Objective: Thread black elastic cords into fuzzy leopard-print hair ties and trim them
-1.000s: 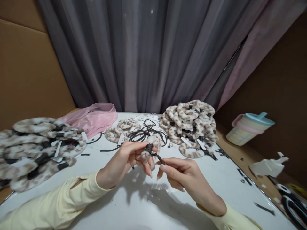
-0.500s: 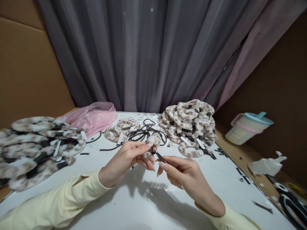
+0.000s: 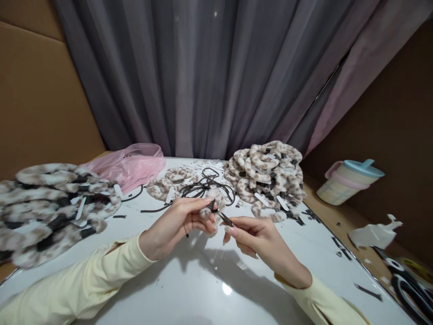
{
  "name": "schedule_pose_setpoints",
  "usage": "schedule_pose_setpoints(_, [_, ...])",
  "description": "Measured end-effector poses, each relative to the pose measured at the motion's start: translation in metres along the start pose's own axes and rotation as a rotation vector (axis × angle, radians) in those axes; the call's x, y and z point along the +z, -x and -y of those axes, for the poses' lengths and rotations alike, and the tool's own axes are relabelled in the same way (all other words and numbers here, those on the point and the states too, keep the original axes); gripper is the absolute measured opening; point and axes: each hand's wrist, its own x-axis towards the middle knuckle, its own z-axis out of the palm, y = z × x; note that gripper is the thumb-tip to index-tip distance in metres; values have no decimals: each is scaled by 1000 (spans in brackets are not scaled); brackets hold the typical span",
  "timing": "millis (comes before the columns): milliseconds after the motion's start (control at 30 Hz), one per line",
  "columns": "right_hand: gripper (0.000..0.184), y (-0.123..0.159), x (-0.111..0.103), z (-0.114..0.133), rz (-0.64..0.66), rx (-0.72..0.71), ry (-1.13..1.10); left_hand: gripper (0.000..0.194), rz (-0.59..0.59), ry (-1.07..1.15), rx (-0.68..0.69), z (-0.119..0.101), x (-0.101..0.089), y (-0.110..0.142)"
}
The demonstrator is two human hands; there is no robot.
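Observation:
Pinched in my left hand (image 3: 182, 221) is a fluffy white-and-brown ring (image 3: 212, 228) with a dark wrapped band on it, held above the white table. My right hand (image 3: 259, 237) is closed round a small dark pair of tweezers (image 3: 226, 219). Their two tips stand slightly apart, just right of the dark band; whether they touch it I cannot tell. Behind my left hand lies a loose bundle of black cord (image 3: 206, 183). More fluffy rings (image 3: 174, 178) with a white tag lie beyond it.
Fluffy rings are piled at the left (image 3: 57, 198) and the right (image 3: 267, 171). A pink plastic bag (image 3: 135, 162) lies at the back left. Black cord scraps (image 3: 368, 292) are scattered at right. On the right ledge are a lidded cup (image 3: 345, 185), crumpled white tissue (image 3: 374, 234) and scissors (image 3: 406, 289).
The tweezers have drawn back slightly from the band and their tips have spread apart. The fluffy ring has turned a little in my left hand, showing more of its lower part.

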Motion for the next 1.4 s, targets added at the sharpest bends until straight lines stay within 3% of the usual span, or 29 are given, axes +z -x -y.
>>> schedule_pose_setpoints(533, [36, 1, 2, 4, -37, -59, 21, 25, 20, -58, 3, -1, 0, 2])
schedule_pose_setpoints(1067, [31, 1, 1, 1, 6, -57, -31, 22, 13, -89, -28, -1, -1, 2])
schedule_pose_setpoints(1233, [33, 4, 1, 3, -21, -140, 116, 25, -1, -159, -25, -1, 1, 2])
schedule_pose_setpoints(1400, [28, 6, 4, 4, -130, -369, 463, 32, -40, -279, 17, 2, 3, 2])
